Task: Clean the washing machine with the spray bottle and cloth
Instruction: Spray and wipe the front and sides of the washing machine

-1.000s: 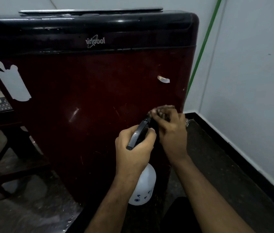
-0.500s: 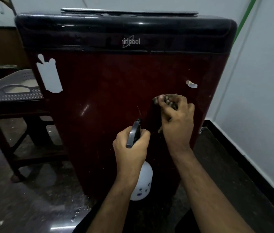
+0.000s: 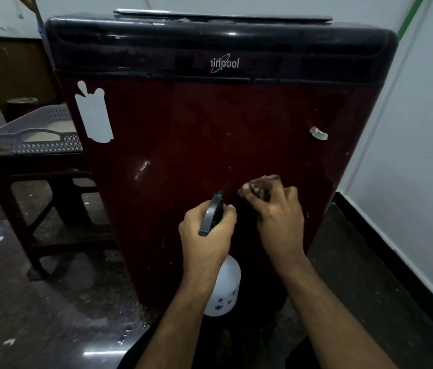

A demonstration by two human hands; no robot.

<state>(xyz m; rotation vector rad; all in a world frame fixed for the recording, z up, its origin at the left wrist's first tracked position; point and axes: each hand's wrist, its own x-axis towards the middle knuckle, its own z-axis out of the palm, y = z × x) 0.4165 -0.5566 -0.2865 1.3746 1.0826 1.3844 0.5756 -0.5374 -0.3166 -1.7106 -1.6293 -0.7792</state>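
White plastic shows nearest of all: the round body of the spray bottle [image 3: 224,288] hangs below the left hand [image 3: 208,230], low against the front of the machine, with small blue marks on its side. The left hand grips the bottle's neck with curled fingers, and the black trigger head juts up and forward above the knuckles, its nozzle facing the panel. Just beside it, to the right, the right hand [image 3: 276,209] is bunched with its fingers curled round a dark cloth [image 3: 260,186], pressing it onto the panel; only a crumpled bit of the cloth shows above the fingertips. The two hands are close but apart. Both work on the dark red front of the washing machine [image 3: 210,134], which stands upright on a dark glossy floor [image 3: 37,302] speckled with pale flecks. On the panel, a white sticker [image 3: 94,117] sits at the upper left and a small torn white scrap [image 3: 318,133] at the right. Above the red panel runs a black top band with a pale logo, partly readable. Left of the machine a dark wooden stool [image 3: 31,182] carries a grey perforated basket [image 3: 42,134]. Behind and to the right are pale walls with a black skirting, and a green strip [image 3: 409,20] runs up the corner.
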